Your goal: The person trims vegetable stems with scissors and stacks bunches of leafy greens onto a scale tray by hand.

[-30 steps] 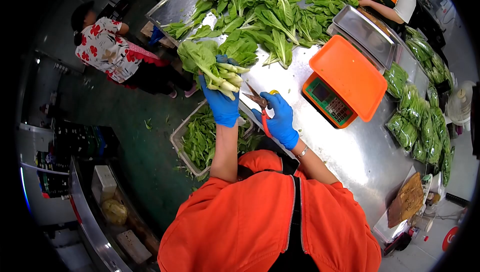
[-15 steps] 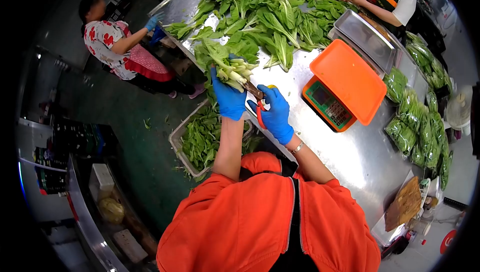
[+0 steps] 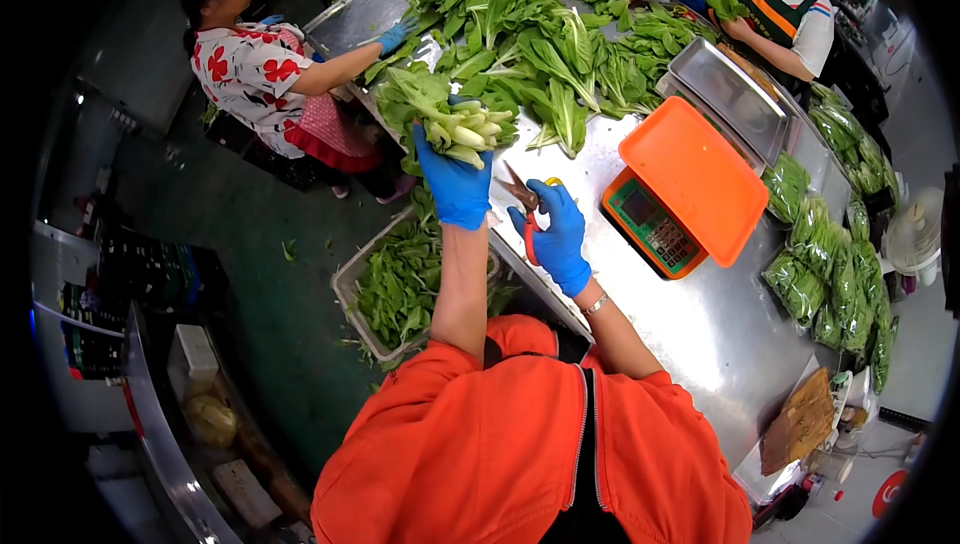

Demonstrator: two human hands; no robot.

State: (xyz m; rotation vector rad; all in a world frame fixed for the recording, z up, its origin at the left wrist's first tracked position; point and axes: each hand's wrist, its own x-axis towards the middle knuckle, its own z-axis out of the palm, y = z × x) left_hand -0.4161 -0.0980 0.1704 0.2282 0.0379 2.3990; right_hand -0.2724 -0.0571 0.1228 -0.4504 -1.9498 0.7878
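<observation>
My left hand (image 3: 455,182), in a blue glove, is closed around a bunch of leafy greens (image 3: 462,129), its pale stem ends pointing right and its leaves toward the far left. Just right of it, my right hand (image 3: 560,239), gloved too, grips red-and-yellow-handled scissors (image 3: 525,201). Their dark blades are parted and stand apart from the stems. Beyond the bunch, loose greens (image 3: 540,39) are heaped over the metal table (image 3: 650,324). Below my left forearm is a plastic crate (image 3: 352,294) of leaves.
An orange scale (image 3: 690,179) stands right of my right hand, with a metal tray (image 3: 735,94) behind it. Bagged greens (image 3: 845,264) lie along the right edge. One person (image 3: 260,74) stands at left, another (image 3: 775,4) at far right, both reaching toward the heap.
The scissors have drawn back from the stems, and their blades have parted. The left person has leaned in toward the greens. The right person's arm now stretches to the heap.
</observation>
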